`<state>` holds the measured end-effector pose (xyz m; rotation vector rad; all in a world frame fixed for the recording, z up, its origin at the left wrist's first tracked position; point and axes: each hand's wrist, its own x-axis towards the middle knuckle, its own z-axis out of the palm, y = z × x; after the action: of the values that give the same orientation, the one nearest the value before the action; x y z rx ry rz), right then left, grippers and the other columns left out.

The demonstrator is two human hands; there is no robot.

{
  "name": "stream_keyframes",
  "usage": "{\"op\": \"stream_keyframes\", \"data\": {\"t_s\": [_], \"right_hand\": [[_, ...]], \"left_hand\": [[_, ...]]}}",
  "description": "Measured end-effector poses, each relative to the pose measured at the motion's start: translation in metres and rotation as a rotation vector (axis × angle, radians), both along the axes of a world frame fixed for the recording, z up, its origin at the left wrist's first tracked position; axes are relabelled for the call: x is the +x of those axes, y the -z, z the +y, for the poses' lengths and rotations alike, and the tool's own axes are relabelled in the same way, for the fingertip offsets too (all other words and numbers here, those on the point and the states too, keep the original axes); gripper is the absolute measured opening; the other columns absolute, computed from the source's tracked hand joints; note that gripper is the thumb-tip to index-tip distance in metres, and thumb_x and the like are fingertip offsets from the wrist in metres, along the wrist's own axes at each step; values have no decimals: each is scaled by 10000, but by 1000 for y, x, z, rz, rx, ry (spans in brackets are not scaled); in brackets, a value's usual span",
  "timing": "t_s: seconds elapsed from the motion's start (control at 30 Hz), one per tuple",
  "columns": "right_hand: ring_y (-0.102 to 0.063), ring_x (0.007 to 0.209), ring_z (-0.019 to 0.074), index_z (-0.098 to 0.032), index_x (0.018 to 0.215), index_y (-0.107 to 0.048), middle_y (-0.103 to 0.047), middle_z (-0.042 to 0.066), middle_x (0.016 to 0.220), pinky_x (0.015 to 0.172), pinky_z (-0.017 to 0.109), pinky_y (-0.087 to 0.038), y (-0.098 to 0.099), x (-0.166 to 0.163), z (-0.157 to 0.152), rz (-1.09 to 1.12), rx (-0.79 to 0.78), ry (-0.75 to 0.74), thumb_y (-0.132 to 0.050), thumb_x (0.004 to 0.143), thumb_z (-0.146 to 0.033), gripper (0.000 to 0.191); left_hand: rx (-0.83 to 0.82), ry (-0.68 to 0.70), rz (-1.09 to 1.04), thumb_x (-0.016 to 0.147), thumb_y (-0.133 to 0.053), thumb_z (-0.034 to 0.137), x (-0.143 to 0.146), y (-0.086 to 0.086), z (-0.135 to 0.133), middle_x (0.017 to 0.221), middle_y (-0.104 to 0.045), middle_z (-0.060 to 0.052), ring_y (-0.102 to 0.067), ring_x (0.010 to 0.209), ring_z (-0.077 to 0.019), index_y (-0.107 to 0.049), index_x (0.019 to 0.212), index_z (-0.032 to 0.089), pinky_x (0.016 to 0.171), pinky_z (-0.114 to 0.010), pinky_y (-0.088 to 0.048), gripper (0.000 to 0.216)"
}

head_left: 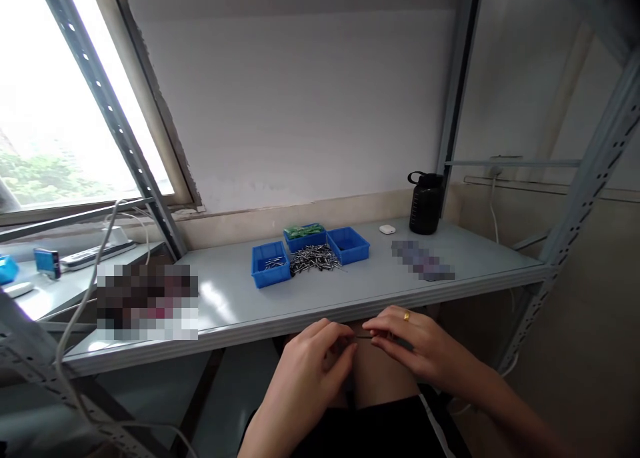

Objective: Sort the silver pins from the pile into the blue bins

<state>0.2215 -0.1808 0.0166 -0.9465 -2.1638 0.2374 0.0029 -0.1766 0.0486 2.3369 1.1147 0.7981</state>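
Note:
Between my two hands, just in front of the table edge and above my lap, runs a thin dark metal pin (pixel 364 337). My left hand (pixel 317 358) pinches one end of it with thumb and forefinger. At the other end, the fingertips of my right hand (pixel 417 341) are closed on it, with a gold ring on one finger. My fingers cover both of its ends. On the table lies a heap of thin metal pins (pixel 316 259), some with dark ends. A left blue bin (pixel 271 280) holds a few similar pieces.
Behind the heap stands a blue bin (pixel 305 240) with green contents; another blue bin (pixel 350 251) is to its right. A white case (pixel 387 229) and a black bottle (pixel 425 205) are farther right. Metal shelf posts (pixel 585 191) frame the table (pixel 220 325). A cable (pixel 83 311) hangs at left.

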Motion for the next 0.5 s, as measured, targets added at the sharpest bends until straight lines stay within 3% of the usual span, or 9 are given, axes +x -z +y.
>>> {"op": "stream_keyframes", "data": {"t_s": [0.5], "right_hand": [[-614, 940, 140, -241, 1131, -586, -662, 22, 1007, 833, 238, -476, -5, -1, -7, 45, -46, -46, -510, 965, -212, 185]], "left_hand": [[-10, 38, -9, 912, -522, 168, 2, -8, -6, 906, -674, 8, -621, 822, -147, -658, 910, 242, 726, -235, -454, 155]]}}
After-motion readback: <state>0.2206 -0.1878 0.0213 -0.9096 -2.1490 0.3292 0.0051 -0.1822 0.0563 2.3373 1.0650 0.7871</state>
